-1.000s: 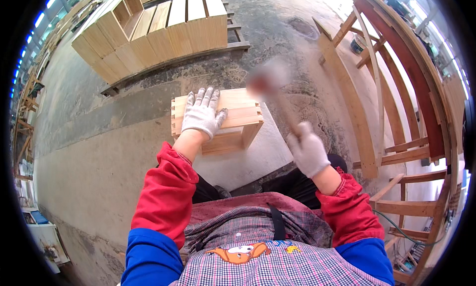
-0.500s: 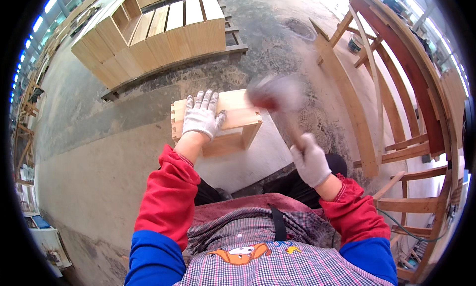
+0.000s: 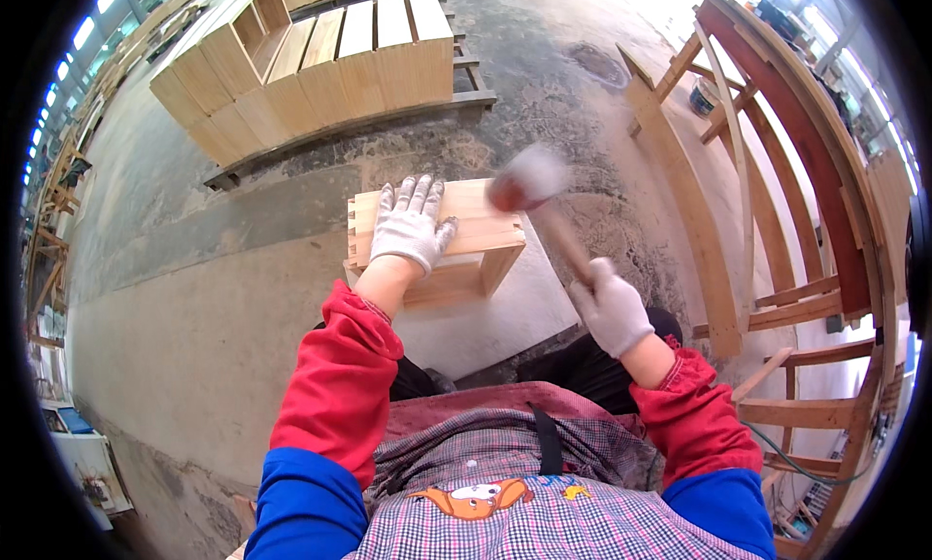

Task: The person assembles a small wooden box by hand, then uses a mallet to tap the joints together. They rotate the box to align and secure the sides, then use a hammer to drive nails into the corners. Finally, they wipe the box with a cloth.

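A pale wooden box frame (image 3: 481, 232) with notched joints at its corners stands in front of me on a light board (image 3: 529, 312). My left hand (image 3: 410, 232), in a white glove with grey-stained fingertips, lies flat on its top panel with the fingers spread. My right hand (image 3: 614, 310), also gloved, is wrapped round the wooden handle of a mallet (image 3: 527, 180). The mallet's head, reddish on its face and pale behind, is blurred by motion. It hangs over the right end of the top panel; whether it touches the wood I cannot tell.
Several assembled wooden boxes (image 3: 320, 84) stand in a row on a low rack (image 3: 476, 100) at the far left. A wooden frame rack (image 3: 825, 172) with leaning boards (image 3: 684, 201) fills the right side. Behind it stands a bucket (image 3: 704, 96). A white cabinet (image 3: 92, 463) is at the lower left.
The mallet's head is less smeared and a little further right in the picture. The whole view has shifted slightly. My left hand stays flat on the box frame.
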Available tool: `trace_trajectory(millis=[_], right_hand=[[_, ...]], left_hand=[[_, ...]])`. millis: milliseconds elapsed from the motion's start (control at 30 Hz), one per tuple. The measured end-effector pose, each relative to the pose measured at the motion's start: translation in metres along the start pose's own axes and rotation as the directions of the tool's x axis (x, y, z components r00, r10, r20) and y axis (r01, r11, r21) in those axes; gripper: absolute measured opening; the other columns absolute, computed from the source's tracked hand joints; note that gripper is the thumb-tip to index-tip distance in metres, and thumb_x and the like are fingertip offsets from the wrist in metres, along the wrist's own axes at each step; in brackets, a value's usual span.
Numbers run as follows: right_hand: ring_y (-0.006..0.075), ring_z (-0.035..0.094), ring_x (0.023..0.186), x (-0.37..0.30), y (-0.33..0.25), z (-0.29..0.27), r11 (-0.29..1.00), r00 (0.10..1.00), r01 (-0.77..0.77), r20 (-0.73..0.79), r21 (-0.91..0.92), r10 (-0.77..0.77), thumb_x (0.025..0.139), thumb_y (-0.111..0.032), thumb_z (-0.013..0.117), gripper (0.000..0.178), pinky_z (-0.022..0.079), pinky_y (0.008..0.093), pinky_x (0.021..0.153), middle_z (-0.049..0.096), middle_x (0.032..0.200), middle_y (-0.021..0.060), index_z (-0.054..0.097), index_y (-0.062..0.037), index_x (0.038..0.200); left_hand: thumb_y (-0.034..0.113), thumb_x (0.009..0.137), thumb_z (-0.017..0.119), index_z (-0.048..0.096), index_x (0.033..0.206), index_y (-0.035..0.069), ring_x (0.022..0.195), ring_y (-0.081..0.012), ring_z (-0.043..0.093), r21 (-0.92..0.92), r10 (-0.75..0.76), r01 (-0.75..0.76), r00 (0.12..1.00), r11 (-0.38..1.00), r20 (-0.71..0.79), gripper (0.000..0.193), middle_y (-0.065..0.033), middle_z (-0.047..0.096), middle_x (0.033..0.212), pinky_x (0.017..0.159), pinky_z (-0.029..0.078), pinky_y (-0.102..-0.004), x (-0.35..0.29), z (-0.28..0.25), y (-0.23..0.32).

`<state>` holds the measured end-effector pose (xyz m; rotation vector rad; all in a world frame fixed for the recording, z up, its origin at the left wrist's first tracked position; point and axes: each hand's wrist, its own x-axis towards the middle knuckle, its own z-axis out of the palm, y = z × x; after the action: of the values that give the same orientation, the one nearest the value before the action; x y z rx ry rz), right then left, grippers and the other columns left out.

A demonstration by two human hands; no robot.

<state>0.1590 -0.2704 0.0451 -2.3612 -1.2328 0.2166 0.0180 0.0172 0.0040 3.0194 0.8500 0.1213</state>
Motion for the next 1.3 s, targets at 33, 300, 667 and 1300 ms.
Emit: trace_trajectory(millis=[33,300,667,1300], right_hand=[[0.0488,0.063,0.082,0.008,0.003,0.001,0.985,0.980,-0.127,0.138,-0.119,0.143,0.096,-0.032,0.060,0.032,0.049,0.0559,0.069,0.066,0.086,0.0272,0.050,-0.0069,0.113],[0.0456,0.062,0.073,0.039,-0.063,-0.073,0.909,0.966,0.086,-0.258,0.408,0.025,0.094,-0.016,0.063,0.021,0.049,0.0424,0.063,0.062,0.079,0.0248,0.052,-0.0031,0.106],[0.0486,0.065,0.081,0.046,-0.012,0.012,0.982,0.988,-0.098,0.106,-0.163,0.116,0.097,-0.036,0.056,0.034,0.050,0.0581,0.070,0.066,0.082,0.0283,0.048,-0.0039,0.104],[0.0096,0.057,0.071,0.029,-0.143,-0.060,0.671,0.997,-0.071,0.077,0.738,0.020,0.095,-0.011,0.060,0.033,0.048,0.0278,0.062,0.056,0.078,0.0027,0.051,0.0033,0.124]], left_hand=[[0.048,0.101,0.038,0.034,0.153,0.009,0.149,-0.0296,0.025,-0.009,-0.004,0.004,1.000,1.000,0.002,0.066,-0.0124,0.031,0.161,0.123,0.012,-0.0476,0.001,0.000,0.000],[0.049,0.101,0.039,0.034,0.153,0.008,0.150,-0.0291,0.025,0.013,-0.005,0.005,1.000,1.000,-0.004,0.067,-0.0126,0.030,0.161,0.123,0.012,-0.0476,0.001,0.002,0.003],[0.049,0.100,0.040,0.035,0.152,0.007,0.149,-0.0298,0.027,-0.042,-0.015,0.014,1.000,0.999,-0.012,0.067,-0.0142,0.033,0.159,0.123,0.014,-0.0473,-0.001,0.001,0.005],[0.037,0.068,0.086,0.025,0.152,0.001,0.135,-0.0405,0.043,-0.748,-0.524,0.226,0.832,0.624,-0.186,0.110,-0.0255,0.036,0.152,0.111,0.039,-0.0404,-0.085,0.065,-0.057]])
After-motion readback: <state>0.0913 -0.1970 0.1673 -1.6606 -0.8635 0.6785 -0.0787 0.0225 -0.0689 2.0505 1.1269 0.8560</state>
